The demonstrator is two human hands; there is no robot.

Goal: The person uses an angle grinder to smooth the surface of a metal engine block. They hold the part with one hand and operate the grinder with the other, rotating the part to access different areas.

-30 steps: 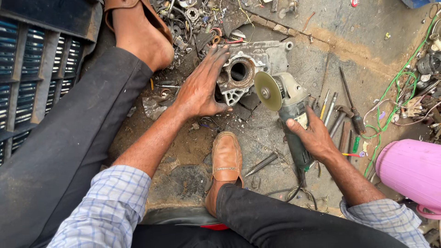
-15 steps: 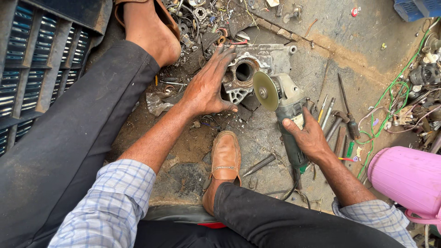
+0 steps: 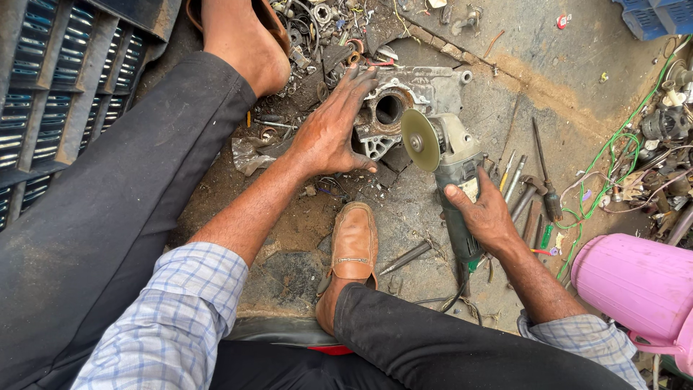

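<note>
A grey cast-metal engine part (image 3: 426, 90) with a round bore lies on the dirty ground. My left hand (image 3: 333, 130) presses flat on its left side, fingers spread. My right hand (image 3: 487, 217) is wrapped around the body of a green-grey angle grinder (image 3: 455, 162). The grinder's disc (image 3: 420, 139) stands on edge right next to the part's lower right corner; whether it touches is unclear.
My brown shoe (image 3: 352, 245) rests just below the part. Screwdrivers and chisels (image 3: 530, 180) lie to the right. A pink plastic container (image 3: 639, 285) stands at lower right, green wires (image 3: 621, 155) beside it. Metal scrap (image 3: 317, 29) lies beyond the part, a dark grille (image 3: 50, 72) at left.
The view has shifted slightly. The grinder and my right hand have edged a little closer to the metal part; my left hand stays pressed on it.
</note>
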